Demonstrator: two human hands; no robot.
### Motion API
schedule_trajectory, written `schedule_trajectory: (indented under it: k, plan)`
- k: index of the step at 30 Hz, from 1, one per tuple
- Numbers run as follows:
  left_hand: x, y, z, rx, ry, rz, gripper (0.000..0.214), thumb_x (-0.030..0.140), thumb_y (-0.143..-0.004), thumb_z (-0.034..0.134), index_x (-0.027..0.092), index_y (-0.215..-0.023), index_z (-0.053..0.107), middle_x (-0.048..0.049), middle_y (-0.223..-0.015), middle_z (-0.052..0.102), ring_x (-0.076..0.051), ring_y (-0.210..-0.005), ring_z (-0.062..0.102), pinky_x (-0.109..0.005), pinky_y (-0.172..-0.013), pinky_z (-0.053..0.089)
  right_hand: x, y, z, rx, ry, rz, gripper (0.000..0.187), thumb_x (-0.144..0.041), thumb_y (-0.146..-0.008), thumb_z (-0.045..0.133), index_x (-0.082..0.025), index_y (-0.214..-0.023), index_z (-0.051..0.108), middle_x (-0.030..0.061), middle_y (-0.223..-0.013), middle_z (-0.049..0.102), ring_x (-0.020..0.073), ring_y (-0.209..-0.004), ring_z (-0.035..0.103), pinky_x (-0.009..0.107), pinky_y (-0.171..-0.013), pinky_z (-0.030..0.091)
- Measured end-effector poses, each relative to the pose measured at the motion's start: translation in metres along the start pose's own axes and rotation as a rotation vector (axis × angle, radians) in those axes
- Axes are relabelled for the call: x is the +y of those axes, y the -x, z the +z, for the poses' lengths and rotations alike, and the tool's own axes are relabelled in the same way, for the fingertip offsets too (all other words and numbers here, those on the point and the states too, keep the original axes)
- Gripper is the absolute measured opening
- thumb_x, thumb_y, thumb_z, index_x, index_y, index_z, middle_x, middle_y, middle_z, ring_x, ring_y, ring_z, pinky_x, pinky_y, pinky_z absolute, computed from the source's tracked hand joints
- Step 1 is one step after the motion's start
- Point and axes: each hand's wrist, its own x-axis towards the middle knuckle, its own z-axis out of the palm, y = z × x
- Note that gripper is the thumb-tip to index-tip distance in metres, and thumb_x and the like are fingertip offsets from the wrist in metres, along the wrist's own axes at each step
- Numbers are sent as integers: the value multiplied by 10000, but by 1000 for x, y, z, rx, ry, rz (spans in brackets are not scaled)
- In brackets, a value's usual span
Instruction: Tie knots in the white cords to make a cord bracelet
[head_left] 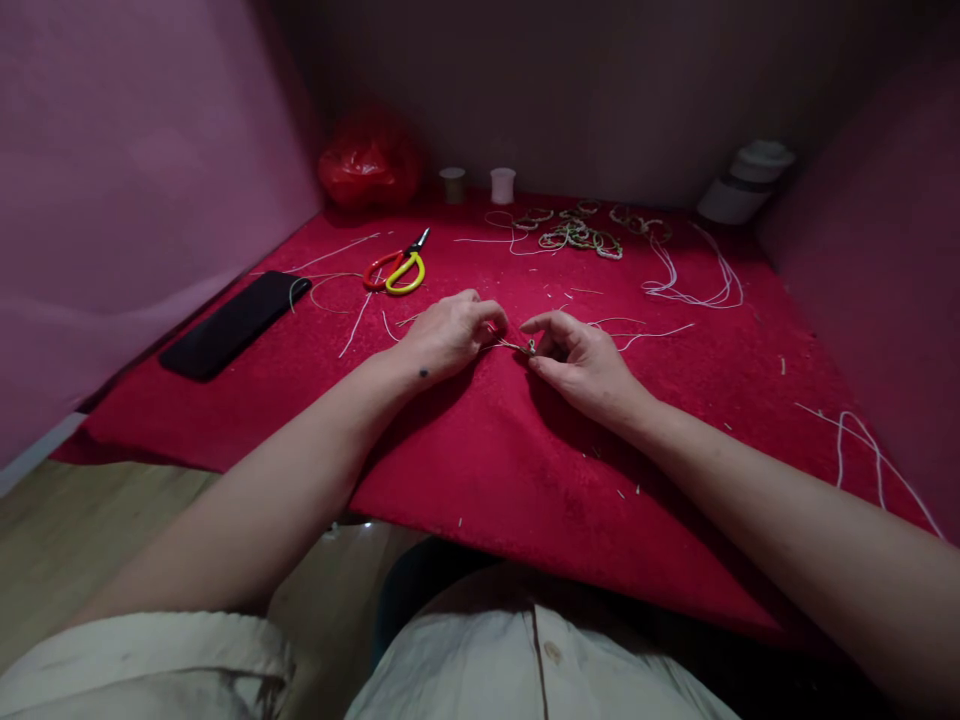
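Left hand [450, 335] and right hand [577, 360] both pinch a thin cord [512, 346] taut between them, low over the red cloth [525, 460]. Knotting, it seems; tightening would need a steady, even pull.

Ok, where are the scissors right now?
In the head view the scissors lie on the red cloth, left of centre, beyond the left hand, which pinches a cord, and to the right of the black phone.
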Motion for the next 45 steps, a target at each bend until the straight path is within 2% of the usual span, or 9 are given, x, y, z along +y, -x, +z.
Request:
schedule_trajectory:
  k: [4, 8, 15, 21, 26, 31, 35, 39, 45]
  plan:
    - [3, 0, 2, -48, -122, -27, 158, 233, -855, 473, 173, -879, 617, -65, -905, 552, -170, -776, 533, -289, -685, 403, 1, 0, 0, -2, -16, -7, 245, -136, -741, 570, -153, -985, 578, -34, -635, 526, 117, -592, 470, 279, -607, 382]
    - [5, 4, -1, -69, -178, -30, 175, 201, -877, 399, 167, -914, 567, -82, -946, 545, -166, -752, 533, -286, -650, 392, 0, 0, 0, -4, -6, -11, 244, -127, -741, 569, -152, -984, 575, -36, -630, 526, 115, -586, 468, 278, -605, 378]
    - [-4, 0, -2, -99, -83, 5, 101, 234, -831, 512, 175, -854, 590, -53, -921, 554, -162, -793, 546, -278, -706, 421, 1, 0, 0, 1, -4, -7, 234, -143, -746, 576, -159, -979, 576, -31, -648, 533, 116, -601, 477, 276, -611, 382]
    - [2, 3, -3, -65, -188, -36, 133, 202, -866, 429, 156, -870, 554, -78, -908, 584, -171, -754, 557, -284, -647, 393, 1, 0, 0, -1, -17, -5, 239, -142, -743, 567, -161, -981, 574, -28, -655, 535, 119, -606, 480, 281, -610, 386]
    - [13, 11, -11, 11, -123, 19, 128, 164, -844, 458, 149, -935, 547, -51, -785, 617, -155, -684, 558, -262, -603, 373, 2, 0, 1, 1, -53, -9, 257, -117, -724, 545, -168, -974, 576, -24, -671, 547, 121, -622, 498, 288, -621, 400]
    - [19, 16, -17, -29, 41, 125, 118, 215, -854, 497, 147, -912, 573, -34, -771, 644, -130, -665, 564, -241, -607, 387, 1, 2, 1, 52, -161, 14, 307, -74, -674, 502, -166, -957, 577, -13, -713, 580, 117, -643, 528, 279, -614, 421]
    - [19, 16, -14, -98, -6, 78, 264, 382, -875, 511, 156, -989, 585, -54, -799, 659, -152, -692, 583, -257, -614, 397, 2, -3, -11, 200, -161, 42, 323, -61, -636, 472, -162, -916, 599, 6, -761, 601, 110, -624, 524, 273, -579, 429]
    - [19, 15, -8, -156, -117, 37, 277, 417, -866, 515, 183, -982, 607, -67, -804, 665, -175, -696, 588, -270, -589, 377, 9, -14, -33, 359, -118, 115, 303, -55, -605, 451, -171, -846, 594, 13, -749, 600, 115, -613, 520, 271, -549, 433]
    - [19, 13, -5, -167, -145, 24, 240, 374, -871, 509, 189, -967, 630, -72, -785, 675, -181, -685, 590, -277, -581, 369, 30, -22, -56, 365, 46, 132, 249, -78, -617, 488, -168, -804, 625, 28, -707, 617, 142, -623, 537, 294, -558, 437]
